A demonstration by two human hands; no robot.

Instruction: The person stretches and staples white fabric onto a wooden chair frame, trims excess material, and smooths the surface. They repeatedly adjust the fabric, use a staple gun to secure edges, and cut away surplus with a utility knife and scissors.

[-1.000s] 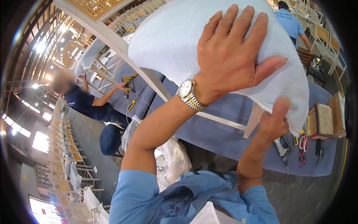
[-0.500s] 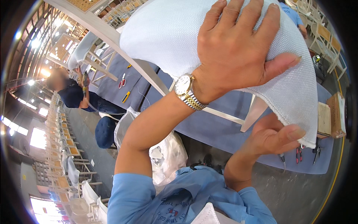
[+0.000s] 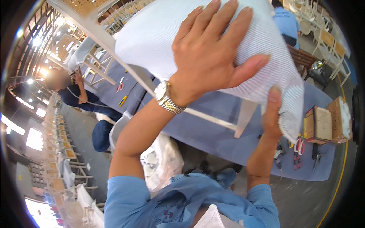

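Note:
White woven fabric [image 3: 148,41] lies over the seat of a pale wooden chair [image 3: 242,118] that rests on a grey-blue covered table [image 3: 197,129]. My left hand [image 3: 209,57], wearing a metal watch [image 3: 166,97], presses flat on the fabric with fingers spread. At the near right corner, my right hand [image 3: 271,114] grips the fabric's loose edge. Its thumb lies on top, while the other fingers are hidden beneath the cloth. The corner hangs down past this hand.
Red-handled scissors [image 3: 120,85] and a yellow-handled tool [image 3: 122,100] lie to the left. Tools [image 3: 296,155] and cardboard boxes [image 3: 319,123] sit at right. A plastic bag [image 3: 167,159] hangs near me. Co-workers are at left [image 3: 76,93] and far right [image 3: 285,22].
My left hand has shifted left across the fabric. My right hand has moved up, its thumb now on top of the cloth farther from the corner. The view has shifted slightly.

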